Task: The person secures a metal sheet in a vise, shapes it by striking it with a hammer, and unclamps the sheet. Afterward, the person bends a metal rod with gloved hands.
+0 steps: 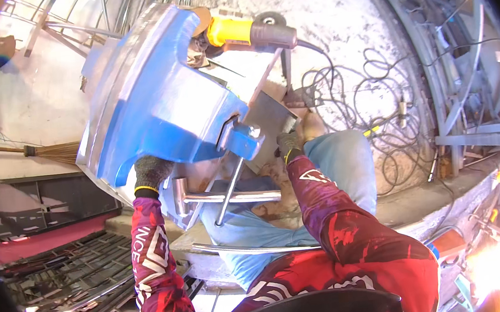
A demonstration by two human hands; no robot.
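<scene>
A big blue metal body (161,92), rather like a bench vise, fills the left centre, with a T-shaped steel bar (230,197) and a thin rod (229,193) at its near end. Beneath its near left edge is my left hand (154,171) in a dark knitted glove, its fingers hidden by the blue metal. My right hand (289,143), gloved the same, is by the right edge of a grey metal plate (268,122). Its fingers are curled around something small, part of which looks metallic. Beyond the blue body lies a yellow angle grinder (230,32).
Loops of black cable (371,115) spread over the floor at right. Steel frames (462,66) stand along the right side. A straw broom (53,150) lies at left, above dark metal grating (65,285). Glaring light (497,265) fills the lower right corner.
</scene>
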